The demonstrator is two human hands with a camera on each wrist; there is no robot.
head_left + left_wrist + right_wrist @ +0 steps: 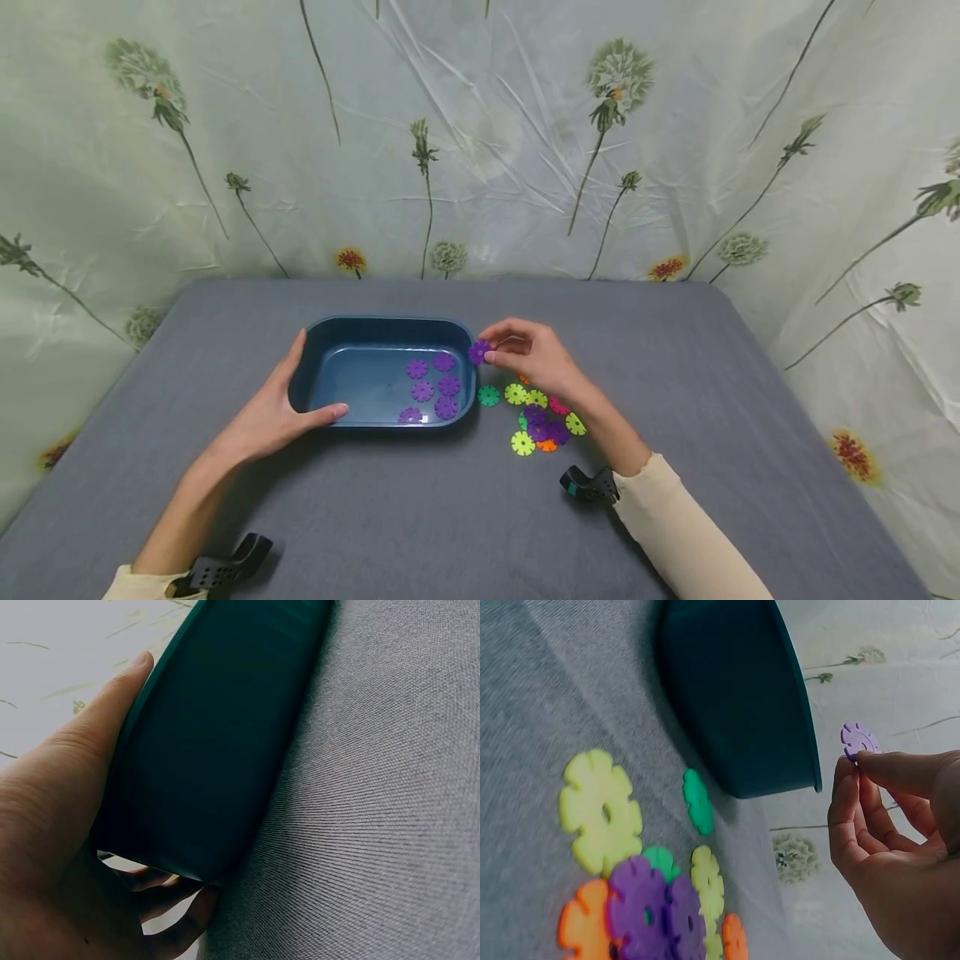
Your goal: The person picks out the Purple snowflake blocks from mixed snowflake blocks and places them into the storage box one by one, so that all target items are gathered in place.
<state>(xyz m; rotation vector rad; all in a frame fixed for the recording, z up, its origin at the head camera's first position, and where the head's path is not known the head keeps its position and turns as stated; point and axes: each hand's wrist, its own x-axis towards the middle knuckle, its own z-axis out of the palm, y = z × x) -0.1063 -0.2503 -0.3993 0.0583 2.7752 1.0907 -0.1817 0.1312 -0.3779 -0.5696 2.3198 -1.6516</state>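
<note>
A dark blue rectangular plastic basin [360, 379] with rounded corners stands on the table; several purple flower-shaped discs [422, 391] lie in its right part. My left hand [273, 412] grips the basin's left end, the thumb on the near rim and the fingers around the end wall. Between thumb and fingertips, my right hand [532, 358] pinches another purple flower-shaped disc [857, 739]. It holds this disc at the basin's right rim, raised above the table. Beneath the right hand lies a loose pile of discs, with yellow [522, 443], purple [537, 431], orange, pink and green ones.
A green disc [489, 396] lies by itself just right of the basin. Grey cloth covers the table [420, 517]. Behind it hangs a pale curtain [495, 167] printed with dandelions. Each wrist wears a black camera mount [591, 484].
</note>
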